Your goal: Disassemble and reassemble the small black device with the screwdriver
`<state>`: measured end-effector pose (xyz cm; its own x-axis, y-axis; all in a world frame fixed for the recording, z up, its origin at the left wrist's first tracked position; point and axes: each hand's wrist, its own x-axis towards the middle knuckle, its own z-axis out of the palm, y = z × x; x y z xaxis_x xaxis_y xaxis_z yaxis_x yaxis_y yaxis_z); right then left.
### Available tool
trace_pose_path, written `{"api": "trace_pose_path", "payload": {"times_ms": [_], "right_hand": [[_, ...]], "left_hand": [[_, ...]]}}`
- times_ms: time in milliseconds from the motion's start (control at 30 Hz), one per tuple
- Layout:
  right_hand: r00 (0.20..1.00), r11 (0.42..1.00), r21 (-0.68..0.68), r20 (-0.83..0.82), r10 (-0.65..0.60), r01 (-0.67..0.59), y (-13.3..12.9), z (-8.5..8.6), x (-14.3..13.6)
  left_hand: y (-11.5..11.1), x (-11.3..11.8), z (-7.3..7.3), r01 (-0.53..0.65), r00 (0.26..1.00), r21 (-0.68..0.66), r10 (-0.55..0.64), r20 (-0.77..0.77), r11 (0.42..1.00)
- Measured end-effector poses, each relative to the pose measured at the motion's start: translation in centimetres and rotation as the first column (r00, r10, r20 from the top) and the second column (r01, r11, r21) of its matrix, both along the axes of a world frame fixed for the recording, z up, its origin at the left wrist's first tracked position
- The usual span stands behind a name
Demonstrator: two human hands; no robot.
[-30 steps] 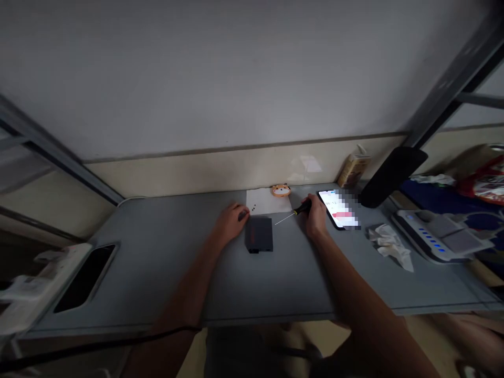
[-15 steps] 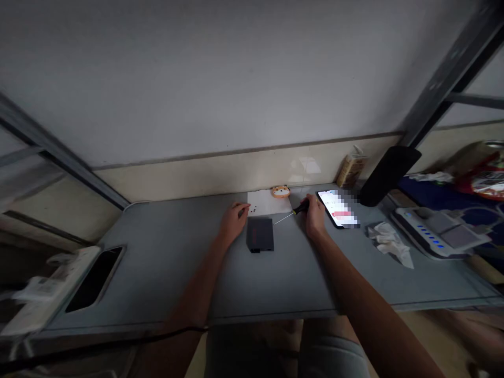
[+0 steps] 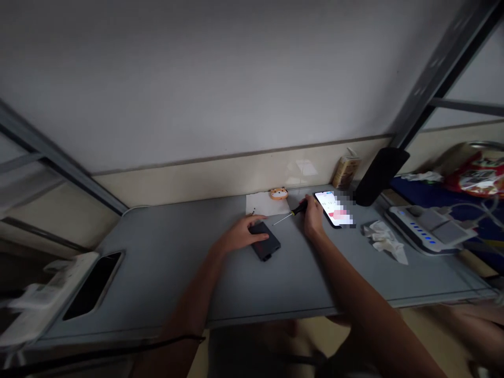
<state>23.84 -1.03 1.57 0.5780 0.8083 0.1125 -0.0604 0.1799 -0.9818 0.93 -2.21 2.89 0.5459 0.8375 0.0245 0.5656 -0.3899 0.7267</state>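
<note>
My left hand grips a small dark rectangular box, its thumb lying over the top and its fingers at the far side. The box sits at an angle on the grey tabletop, with a notch at its near edge. My right hand is closed round the black handle of a screwdriver, whose thin shaft points left toward the box's far corner, apart from it. Behind the box, several tiny dark pieces, perhaps screws, lie on a white sheet of paper. An orange-and-white animal-faced case rests on that sheet.
A lit phone lies right of my right hand. Farther right are crumpled tissue, a power strip, a drink carton and a black cylinder. A dark-screened phone lies at the left.
My left hand has moved from the paper's left edge onto the box and taken hold of it. The box has turned at an angle. My right hand still holds the screwdriver, nearly unmoved.
</note>
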Motion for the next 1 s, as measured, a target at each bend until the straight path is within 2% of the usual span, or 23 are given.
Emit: {"api": "trace_pose_path", "payload": {"times_ms": [67,133,200,233,267,333,400,467,567,733,833,1000], "right_hand": [[0.997,0.998,0.012,0.048,-0.068,0.067,-0.1,0.4,0.1],[0.984,0.989,0.038,0.106,-0.143,0.139,-0.4,0.9,0.3],[0.965,0.976,0.069,0.152,-0.213,0.205,-0.7,1.4,0.5],[0.953,0.968,0.085,0.174,-0.248,0.236,-0.9,1.7,0.6],[0.935,0.958,0.112,0.212,-0.284,0.266,-1.2,1.9,0.7],[0.877,0.937,0.178,0.334,-0.345,0.300,-1.6,2.2,0.9],[0.789,0.929,0.240,0.493,-0.367,0.283,-2.0,2.6,1.2],[0.690,0.932,0.271,0.628,-0.360,0.239,-2.1,3.0,1.6],[0.583,0.938,0.286,0.736,-0.345,0.194,-2.3,3.5,1.9],[0.562,0.957,0.274,0.780,-0.276,0.089,-2.7,3.7,0.9],[0.528,0.945,0.325,0.796,-0.296,0.041,-3.1,3.6,0.0],[0.498,0.932,0.349,0.794,-0.349,0.098,-3.1,3.6,0.2]], "left_hand": [[-0.6,0.8,0.1,-0.076,0.994,-0.009,0.075,-0.085,0.997],[-1.1,1.5,0.3,-0.158,0.977,0.073,0.167,-0.130,0.985],[-1.3,1.5,0.4,-0.166,0.976,0.090,0.177,-0.129,0.982],[-1.3,1.2,0.5,-0.121,0.987,0.039,0.125,-0.106,0.992],[-1.2,0.7,0.5,-0.021,0.998,-0.054,0.018,-0.063,0.998],[-0.9,-0.2,0.4,0.203,0.979,-0.245,-0.199,0.041,0.948],[-0.6,-0.9,0.2,0.259,0.966,-0.296,-0.243,0.090,0.919],[-0.6,-0.8,-0.2,0.191,0.981,-0.213,-0.179,0.075,0.958],[-0.8,0.1,-0.8,0.084,0.996,0.001,-0.084,0.037,0.996],[-1.2,1.2,-1.3,0.086,0.996,0.117,-0.088,0.012,0.989],[-1.3,1.4,-1.3,0.077,0.997,0.174,-0.078,-0.001,0.982],[-1.6,1.6,-1.2,0.072,0.997,0.214,-0.069,-0.021,0.974]]}}
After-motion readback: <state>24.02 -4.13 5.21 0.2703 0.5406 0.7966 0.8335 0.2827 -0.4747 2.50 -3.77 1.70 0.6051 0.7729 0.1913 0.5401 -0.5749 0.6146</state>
